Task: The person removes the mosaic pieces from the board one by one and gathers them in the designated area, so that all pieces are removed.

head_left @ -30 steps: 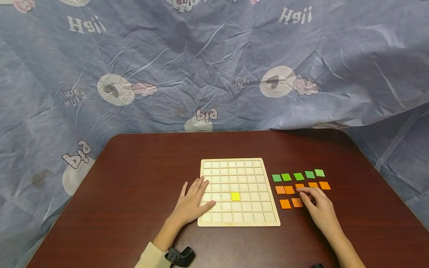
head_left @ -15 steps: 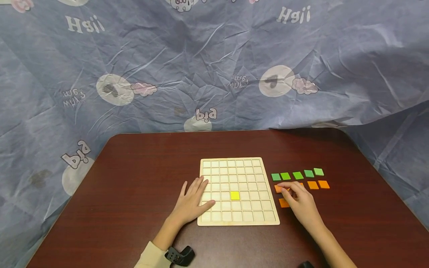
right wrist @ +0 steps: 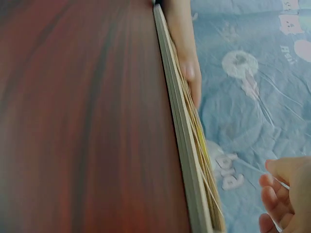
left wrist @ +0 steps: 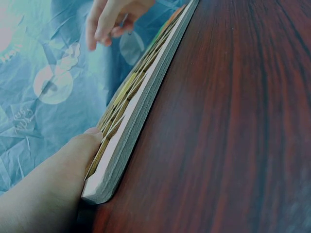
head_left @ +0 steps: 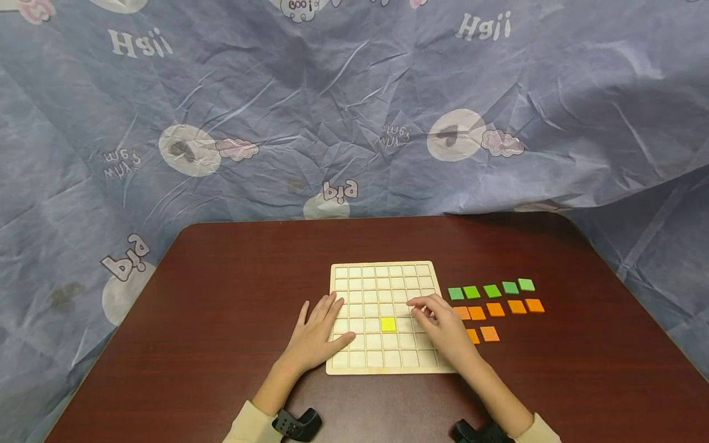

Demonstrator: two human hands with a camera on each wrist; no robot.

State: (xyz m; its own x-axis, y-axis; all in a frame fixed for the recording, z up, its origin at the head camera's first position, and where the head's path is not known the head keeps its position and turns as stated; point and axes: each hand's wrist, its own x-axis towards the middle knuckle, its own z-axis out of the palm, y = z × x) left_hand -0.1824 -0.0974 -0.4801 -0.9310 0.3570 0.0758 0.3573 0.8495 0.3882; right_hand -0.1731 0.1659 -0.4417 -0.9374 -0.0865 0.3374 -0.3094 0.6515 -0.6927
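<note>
A pale wooden grid board [head_left: 367,359] lies on the table with one yellow tile [head_left: 388,324] in a cell near its middle. My left hand [head_left: 314,335] rests on the board's left edge, fingers straight and thumb spread. In the left wrist view, the left thumb [left wrist: 82,150] presses the edge beside the cells. My right hand [head_left: 447,332] hovers above the board's right half, to the right of the yellow tile, with fingers bent and thumb near the index finger. The right wrist view shows these curled fingers [right wrist: 274,196]; whether a thin tile sits between the tips cannot be made out.
Right of the board lie a row of green tiles [head_left: 492,291] and a row of orange tiles [head_left: 495,309]. Nearer me are two more orange tiles [head_left: 490,334], one partly behind the right hand. A patterned blue cloth [head_left: 354,111] hangs behind the dark wooden table [head_left: 249,277].
My right hand has moved left from the orange tiles to above the board, uncovering tiles that it hid. The left hand has stayed on the board's left edge.
</note>
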